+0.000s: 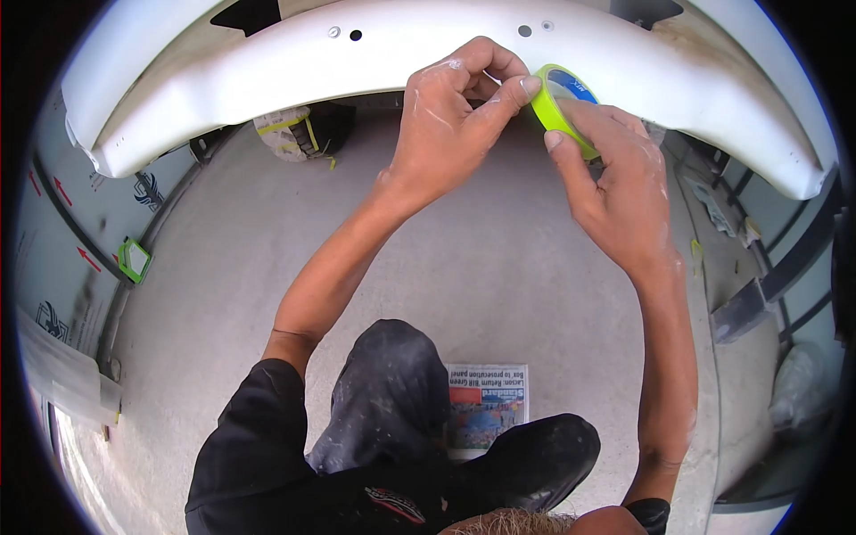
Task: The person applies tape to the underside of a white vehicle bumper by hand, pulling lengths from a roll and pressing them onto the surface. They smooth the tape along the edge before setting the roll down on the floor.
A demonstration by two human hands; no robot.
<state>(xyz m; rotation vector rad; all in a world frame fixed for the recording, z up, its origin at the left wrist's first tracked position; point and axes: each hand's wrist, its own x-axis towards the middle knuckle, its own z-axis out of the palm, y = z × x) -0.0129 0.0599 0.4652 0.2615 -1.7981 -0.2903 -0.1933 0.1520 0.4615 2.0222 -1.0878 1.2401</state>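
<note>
A roll of neon yellow-green masking tape (546,112) with a blue label inside its core is held just below a white car bumper (392,55). My right hand (620,183) grips the roll, with fingers reaching into the core and the thumb by the lower rim. My left hand (450,125) is closed, its thumb tip touching the roll's left edge. Whether a loose tape end lies between the left fingers is hidden. Whitish dust marks both hands. The bumper curves across the top of the view, with small round holes in it.
A folded newspaper (489,406) lies on the grey concrete floor (250,223) beside my knee (383,383). Under the bumper sits a paper-covered bundle (287,135) with yellow-green tape. Printed panels (76,223) stand at left, holding a green object (134,259). Dark metal framing (785,259) is at right.
</note>
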